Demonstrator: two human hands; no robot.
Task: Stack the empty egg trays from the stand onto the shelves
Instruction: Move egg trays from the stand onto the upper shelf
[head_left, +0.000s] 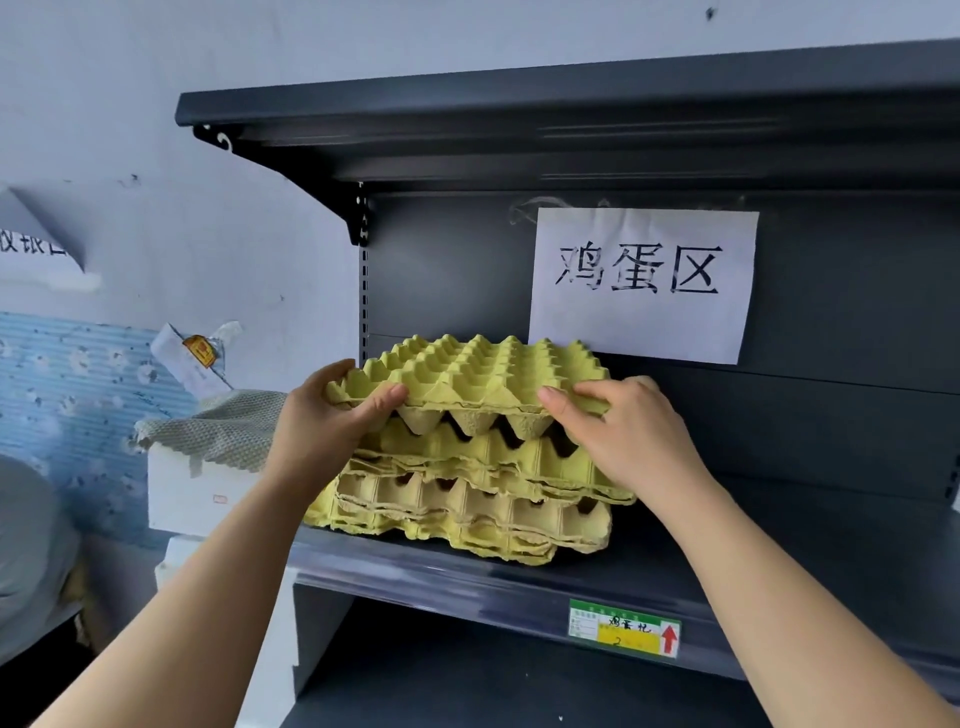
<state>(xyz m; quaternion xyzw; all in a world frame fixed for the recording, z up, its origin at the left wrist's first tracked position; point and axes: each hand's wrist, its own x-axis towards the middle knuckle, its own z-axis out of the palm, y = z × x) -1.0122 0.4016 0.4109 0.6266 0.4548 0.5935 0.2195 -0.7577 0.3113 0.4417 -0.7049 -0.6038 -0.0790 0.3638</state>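
1. Overhead, a white paper sign (643, 283) is hanging on the back panel of the dark shelving, showing the large black characters 鸡蛋区.
2. A green and yellow price label (623, 627) is sitting on the front edge of the shelf (779, 551), carrying handwritten characters that begin 鸡蛋, a "2" and a red upward arrow. At far left, another wall sign is showing only cut-off characters.
3. A yellow-green egg tray (467, 371) is lying level directly over the stack of trays (467, 499), which is resting at the left end of the shelf. Whether the egg tray is fully seated on the stack is not clear.
4. Both hands are meeting this egg tray at its near edge, one at each front corner.
5. The left hand (322, 415) is gripping the near left corner, thumb lying on top of the rim and fingers curling around the corner behind it.
6. The right hand (623, 431) is pinching the near right corner, thumb pressing at the rim and bent fingers lying over the tray's top.
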